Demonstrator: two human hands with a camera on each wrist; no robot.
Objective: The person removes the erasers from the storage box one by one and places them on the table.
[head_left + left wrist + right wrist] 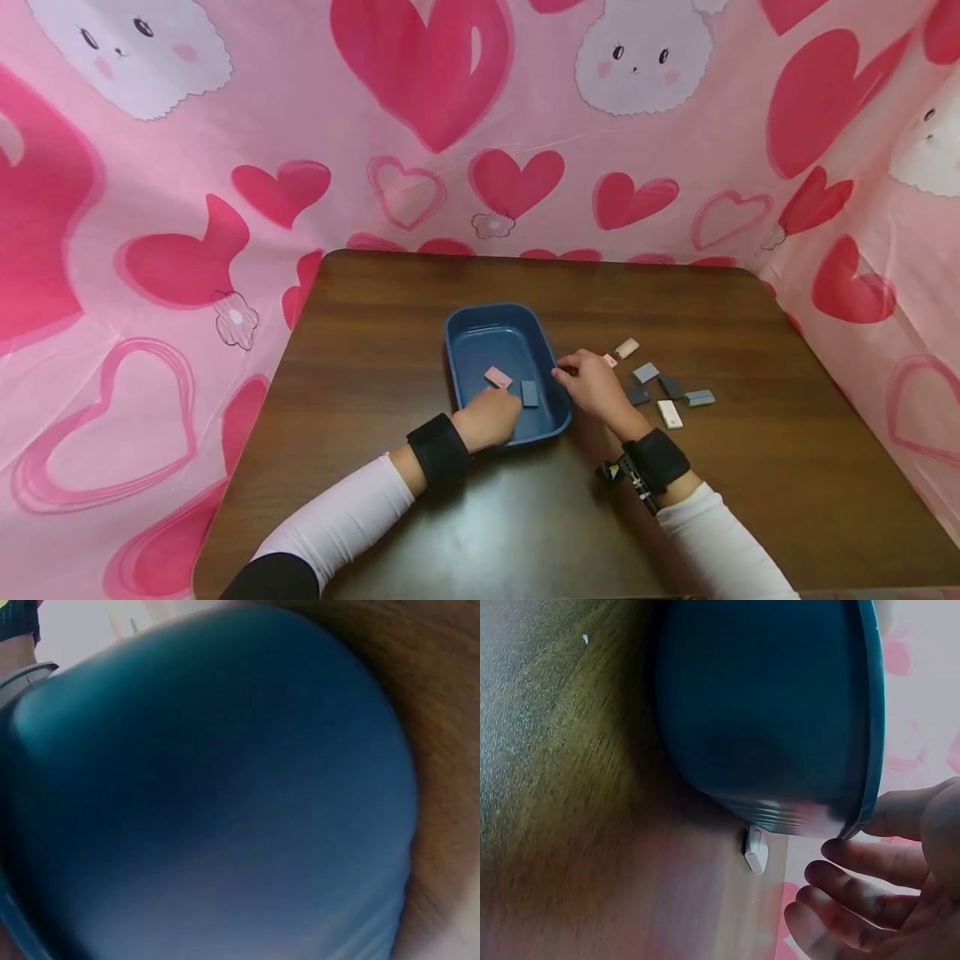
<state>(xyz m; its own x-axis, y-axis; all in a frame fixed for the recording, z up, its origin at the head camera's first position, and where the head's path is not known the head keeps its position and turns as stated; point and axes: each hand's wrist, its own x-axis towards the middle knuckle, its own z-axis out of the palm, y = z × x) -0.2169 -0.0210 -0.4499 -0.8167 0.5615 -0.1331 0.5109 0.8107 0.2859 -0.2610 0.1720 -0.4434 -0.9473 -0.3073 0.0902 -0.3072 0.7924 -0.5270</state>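
Note:
On the table stands a blue plastic bin (498, 315). A pink oblong block (498, 377) and a blue-grey one (529, 394) lie on its floor; both look like erasers. My left hand (489, 417) reaches over the near left corner with fingers curled, close to the pink block. In the left wrist view the bin wall (225, 787) hides this hand, so I cannot tell what its fingertips hold. At the right-hand rim, thumb and forefinger of my right hand (594, 386) pinch the edge; the right wrist view shows its other fingers (847, 896) outside the wall.
Several more small blocks lie loose right of the bin, among them a white one (670, 414), a beige one (627, 348) and a blue-striped one (700, 398). The brown wooden table (390, 300) backs onto a pink heart-patterned curtain (337, 117).

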